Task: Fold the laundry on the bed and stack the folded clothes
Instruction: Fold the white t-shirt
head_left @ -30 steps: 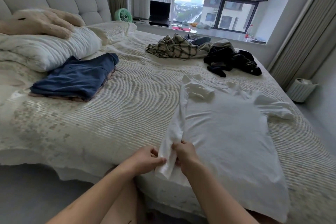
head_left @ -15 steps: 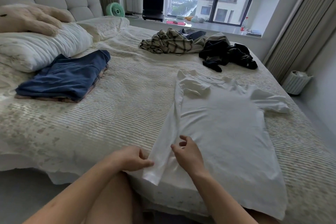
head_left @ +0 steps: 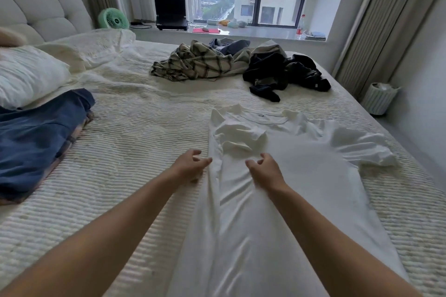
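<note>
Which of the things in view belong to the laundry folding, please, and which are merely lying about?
Part of the job:
white T-shirt, left side folded in
left hand and right hand on it
folded blue garment
unfolded plaid shirt
unfolded black clothes

Lying about:
pillow
green fan
laptop
bottle
waste bin

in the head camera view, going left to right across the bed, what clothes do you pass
Folded blue stack → plaid shirt → white T-shirt, both hands on its left side → black clothes.
</note>
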